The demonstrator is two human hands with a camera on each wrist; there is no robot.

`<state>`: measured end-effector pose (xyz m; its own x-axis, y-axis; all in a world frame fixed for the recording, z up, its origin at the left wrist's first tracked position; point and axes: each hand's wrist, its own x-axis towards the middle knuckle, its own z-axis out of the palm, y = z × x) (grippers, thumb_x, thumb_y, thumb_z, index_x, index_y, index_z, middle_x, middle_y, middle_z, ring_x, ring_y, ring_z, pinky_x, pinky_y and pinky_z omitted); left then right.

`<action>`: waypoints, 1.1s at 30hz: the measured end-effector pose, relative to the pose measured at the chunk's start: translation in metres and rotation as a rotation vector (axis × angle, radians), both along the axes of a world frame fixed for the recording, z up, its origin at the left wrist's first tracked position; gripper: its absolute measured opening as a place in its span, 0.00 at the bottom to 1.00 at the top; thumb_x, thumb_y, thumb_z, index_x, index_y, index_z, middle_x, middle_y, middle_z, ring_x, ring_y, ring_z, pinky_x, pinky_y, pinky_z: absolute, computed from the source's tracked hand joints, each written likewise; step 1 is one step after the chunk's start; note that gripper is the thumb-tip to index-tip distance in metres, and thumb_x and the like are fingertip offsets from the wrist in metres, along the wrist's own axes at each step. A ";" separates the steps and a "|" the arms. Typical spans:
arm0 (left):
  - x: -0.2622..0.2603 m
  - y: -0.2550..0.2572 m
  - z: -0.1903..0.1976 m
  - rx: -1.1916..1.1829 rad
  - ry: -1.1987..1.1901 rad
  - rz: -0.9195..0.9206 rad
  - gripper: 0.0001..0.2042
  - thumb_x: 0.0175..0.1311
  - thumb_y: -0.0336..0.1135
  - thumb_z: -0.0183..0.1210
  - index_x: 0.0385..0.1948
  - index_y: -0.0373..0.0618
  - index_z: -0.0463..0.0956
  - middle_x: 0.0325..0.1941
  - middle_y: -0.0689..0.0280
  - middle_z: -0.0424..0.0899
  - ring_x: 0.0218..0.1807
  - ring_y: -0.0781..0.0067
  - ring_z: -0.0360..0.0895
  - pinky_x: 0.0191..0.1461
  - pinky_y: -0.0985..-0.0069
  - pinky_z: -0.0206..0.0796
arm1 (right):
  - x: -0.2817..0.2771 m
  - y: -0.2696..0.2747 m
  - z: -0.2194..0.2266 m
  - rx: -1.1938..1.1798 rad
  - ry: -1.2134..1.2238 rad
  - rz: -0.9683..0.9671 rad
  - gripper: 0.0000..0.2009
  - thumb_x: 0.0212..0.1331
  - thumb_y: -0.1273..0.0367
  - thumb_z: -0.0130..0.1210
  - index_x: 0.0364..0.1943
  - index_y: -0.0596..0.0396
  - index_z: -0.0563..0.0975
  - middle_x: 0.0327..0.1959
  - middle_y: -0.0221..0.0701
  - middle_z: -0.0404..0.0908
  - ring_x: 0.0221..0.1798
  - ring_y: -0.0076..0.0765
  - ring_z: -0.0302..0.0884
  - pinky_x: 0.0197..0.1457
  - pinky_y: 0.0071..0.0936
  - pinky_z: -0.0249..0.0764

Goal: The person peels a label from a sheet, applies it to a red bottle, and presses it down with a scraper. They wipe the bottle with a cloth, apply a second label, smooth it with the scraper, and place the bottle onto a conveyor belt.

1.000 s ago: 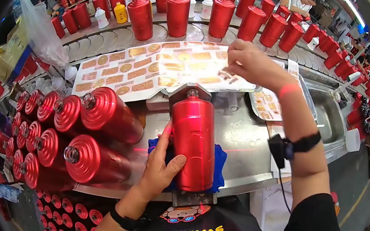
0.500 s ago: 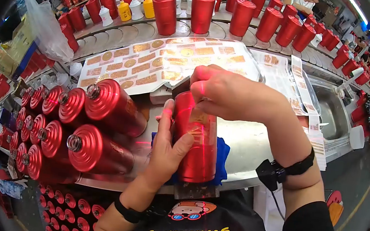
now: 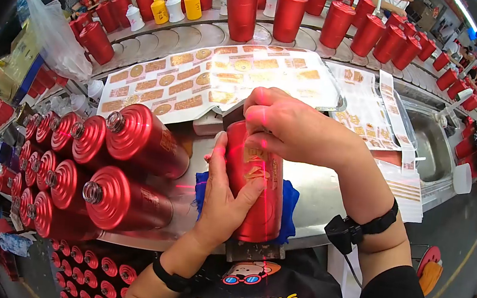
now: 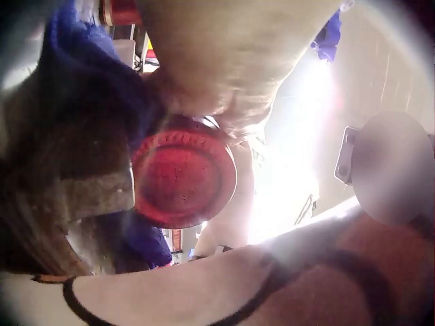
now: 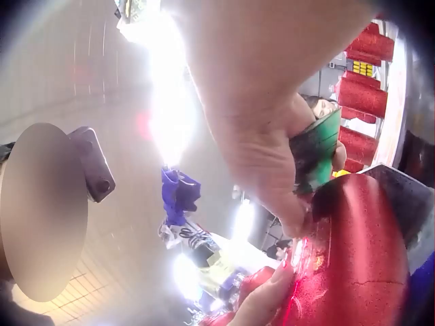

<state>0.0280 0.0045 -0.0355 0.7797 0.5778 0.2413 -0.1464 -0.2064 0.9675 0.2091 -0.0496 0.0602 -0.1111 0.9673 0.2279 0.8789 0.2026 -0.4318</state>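
Note:
A glossy red bottle (image 3: 259, 218) lies tilted on a support with a blue cloth (image 3: 288, 207), its base toward the person. My left hand (image 3: 222, 201) holds its left side, the thumb lying across the front over a gold label (image 3: 256, 162). Bent over the bottle's upper part, my right hand (image 3: 295, 126) pinches the label's upper end and hides the neck. In the left wrist view the round bottle base (image 4: 183, 178) shows beside the dark support (image 4: 98, 187). In the right wrist view my fingertips are right at the bottle's surface (image 5: 367, 251).
Several red bottles (image 3: 129, 198) lie stacked at the left, necks toward the person. Behind the work spot spreads a sheet of gold labels (image 3: 217, 80). More label sheets (image 3: 363, 114) and a sink (image 3: 432, 144) are at the right. A conveyor (image 3: 162, 39) carries upright bottles along the back.
The right hand has come from the label sheet down to the bottle, bringing a gold label onto its front. The left thumb has moved onto the label. Bottles on the conveyor have shifted.

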 end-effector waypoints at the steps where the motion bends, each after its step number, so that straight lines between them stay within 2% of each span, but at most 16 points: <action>1: 0.000 0.000 0.000 0.007 0.001 0.003 0.42 0.62 0.42 0.61 0.69 0.30 0.42 0.68 0.45 0.57 0.70 0.55 0.56 0.72 0.64 0.48 | 0.000 0.000 -0.001 0.009 -0.001 0.001 0.09 0.51 0.73 0.61 0.28 0.59 0.71 0.42 0.37 0.74 0.50 0.47 0.70 0.54 0.38 0.70; 12: 0.000 0.000 0.003 0.025 0.018 -0.014 0.44 0.62 0.42 0.61 0.70 0.33 0.40 0.68 0.47 0.57 0.70 0.56 0.57 0.72 0.65 0.49 | 0.002 -0.002 -0.002 0.027 0.035 0.003 0.08 0.50 0.73 0.61 0.26 0.60 0.71 0.38 0.38 0.74 0.49 0.47 0.71 0.52 0.37 0.70; 15: 0.000 -0.001 0.004 -0.010 -0.015 -0.038 0.42 0.64 0.41 0.59 0.70 0.33 0.39 0.68 0.49 0.56 0.69 0.59 0.58 0.71 0.66 0.51 | 0.002 -0.002 -0.004 0.068 0.022 -0.010 0.07 0.53 0.73 0.59 0.29 0.60 0.72 0.38 0.39 0.74 0.47 0.49 0.71 0.52 0.38 0.70; 18: 0.000 0.001 0.005 -0.211 -0.119 -0.107 0.39 0.67 0.39 0.56 0.70 0.33 0.39 0.68 0.51 0.57 0.68 0.63 0.60 0.70 0.68 0.54 | 0.001 -0.008 -0.008 0.206 0.069 -0.183 0.07 0.59 0.70 0.56 0.37 0.60 0.75 0.40 0.40 0.75 0.47 0.49 0.73 0.53 0.36 0.70; 21: -0.001 0.003 0.006 -0.305 -0.138 -0.133 0.36 0.69 0.37 0.53 0.70 0.33 0.39 0.68 0.52 0.58 0.67 0.66 0.61 0.69 0.70 0.55 | -0.002 -0.027 -0.023 0.257 0.318 -0.417 0.13 0.66 0.67 0.52 0.49 0.61 0.75 0.44 0.41 0.76 0.49 0.45 0.75 0.54 0.33 0.70; 23: 0.000 0.003 0.008 -0.316 -0.137 -0.141 0.36 0.70 0.36 0.53 0.70 0.34 0.39 0.68 0.53 0.59 0.67 0.66 0.61 0.69 0.70 0.55 | -0.001 -0.043 -0.049 0.187 0.425 -0.383 0.24 0.68 0.59 0.51 0.59 0.64 0.69 0.53 0.41 0.74 0.56 0.36 0.73 0.58 0.31 0.69; 25: -0.001 0.003 0.009 -0.327 -0.131 -0.146 0.35 0.70 0.35 0.52 0.70 0.35 0.40 0.67 0.53 0.60 0.67 0.67 0.61 0.69 0.71 0.55 | -0.011 -0.052 -0.072 0.141 0.711 -0.400 0.32 0.64 0.52 0.56 0.60 0.68 0.67 0.58 0.51 0.72 0.61 0.48 0.70 0.63 0.36 0.66; 26: -0.001 0.004 0.008 -0.313 -0.128 -0.147 0.35 0.70 0.35 0.52 0.70 0.35 0.40 0.67 0.53 0.60 0.67 0.67 0.61 0.69 0.70 0.55 | -0.014 -0.057 -0.076 -0.012 0.868 -0.421 0.41 0.61 0.48 0.57 0.66 0.69 0.58 0.63 0.53 0.67 0.67 0.48 0.65 0.68 0.35 0.62; 29: -0.001 0.006 0.006 -0.297 -0.130 -0.150 0.34 0.70 0.35 0.52 0.70 0.35 0.41 0.67 0.54 0.60 0.68 0.67 0.61 0.70 0.70 0.54 | -0.027 -0.058 -0.083 0.005 0.980 -0.369 0.47 0.59 0.47 0.58 0.70 0.67 0.51 0.66 0.53 0.63 0.70 0.48 0.60 0.70 0.35 0.58; 30: -0.001 0.005 0.006 -0.307 -0.134 -0.150 0.34 0.70 0.35 0.52 0.70 0.35 0.41 0.67 0.54 0.60 0.68 0.67 0.61 0.70 0.70 0.54 | -0.027 -0.058 -0.081 -0.030 0.970 -0.357 0.50 0.57 0.47 0.60 0.72 0.66 0.45 0.69 0.53 0.58 0.72 0.47 0.57 0.72 0.35 0.55; 33: -0.002 0.005 0.008 -0.321 -0.137 -0.159 0.35 0.69 0.36 0.53 0.70 0.34 0.41 0.67 0.53 0.60 0.68 0.67 0.61 0.70 0.70 0.54 | -0.026 -0.060 -0.080 -0.054 1.053 -0.325 0.51 0.56 0.49 0.63 0.72 0.65 0.45 0.70 0.53 0.57 0.73 0.46 0.56 0.72 0.35 0.55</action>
